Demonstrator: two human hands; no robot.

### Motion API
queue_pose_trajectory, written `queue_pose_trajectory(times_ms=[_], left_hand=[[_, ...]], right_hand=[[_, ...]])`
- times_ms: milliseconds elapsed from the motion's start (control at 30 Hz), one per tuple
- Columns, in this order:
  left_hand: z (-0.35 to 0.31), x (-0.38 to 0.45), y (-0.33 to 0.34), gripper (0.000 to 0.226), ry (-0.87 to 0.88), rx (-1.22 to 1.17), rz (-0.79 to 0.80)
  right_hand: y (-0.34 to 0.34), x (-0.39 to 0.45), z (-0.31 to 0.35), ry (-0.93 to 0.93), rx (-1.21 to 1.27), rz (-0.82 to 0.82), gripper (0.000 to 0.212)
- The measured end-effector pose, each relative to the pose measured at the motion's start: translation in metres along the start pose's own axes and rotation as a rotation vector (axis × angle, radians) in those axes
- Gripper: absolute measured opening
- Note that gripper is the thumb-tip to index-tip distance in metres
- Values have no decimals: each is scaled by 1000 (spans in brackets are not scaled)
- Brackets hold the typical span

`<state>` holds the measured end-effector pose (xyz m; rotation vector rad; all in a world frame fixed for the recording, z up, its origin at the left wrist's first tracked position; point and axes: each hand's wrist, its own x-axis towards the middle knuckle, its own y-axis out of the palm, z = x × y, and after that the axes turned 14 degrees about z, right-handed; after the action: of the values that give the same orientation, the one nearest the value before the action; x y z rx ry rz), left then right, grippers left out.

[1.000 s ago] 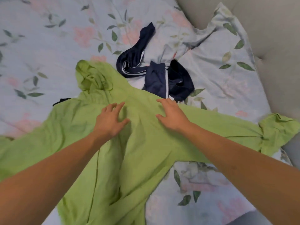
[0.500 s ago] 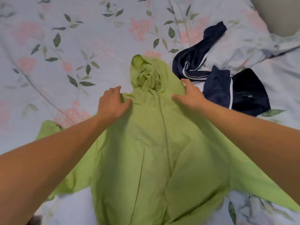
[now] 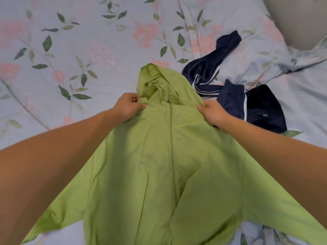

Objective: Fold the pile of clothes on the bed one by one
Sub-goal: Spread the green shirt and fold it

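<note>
A light green hooded jacket [image 3: 159, 165] lies front up on the bed, zip running down its middle, hood pointing away from me and both sleeves spread outward. My left hand [image 3: 128, 106] pinches the fabric at the left shoulder beside the hood. My right hand [image 3: 213, 113] grips the right shoulder edge. A crumpled navy garment with white stripes [image 3: 235, 92] lies just right of the hood, close to my right hand.
The bed is covered with a pale blue floral sheet [image 3: 79, 59]. A beige padded headboard or wall [image 3: 300, 20] shows at the top right, where the sheet bunches up.
My hands went from lying flat on the jacket's chest to its shoulders, where the fingers now pinch the fabric. The jacket now lies straighter, hood centred.
</note>
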<state>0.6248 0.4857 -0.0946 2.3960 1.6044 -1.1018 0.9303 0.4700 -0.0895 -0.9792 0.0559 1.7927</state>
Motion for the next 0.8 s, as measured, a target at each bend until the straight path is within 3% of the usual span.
queue_pose_trajectory(times_ms=[133,200,300,500,633,733,800], left_hand=[[-2,8,-2,21,-237,-145,-82],[-7,14,-6,45,-282,-302,-6],[-18,24,-3,74,-261,-358,76],[-35,45,10,44,-127,-438,30],[-41,33,5,31,70,-420,-65],[-43,0,3,24,446,-172,-78],[-30,-26,2,19,590,19,-27]], right_hand=[[-1,10,2,98,-80,73,16],[0,14,14,104,78,88,28],[2,29,27,96,180,25,52],[3,45,34,-26,164,-71,33],[-3,24,37,-131,262,-90,28],[-4,-11,33,-292,333,-88,40],[-1,-32,16,-369,290,-99,48]])
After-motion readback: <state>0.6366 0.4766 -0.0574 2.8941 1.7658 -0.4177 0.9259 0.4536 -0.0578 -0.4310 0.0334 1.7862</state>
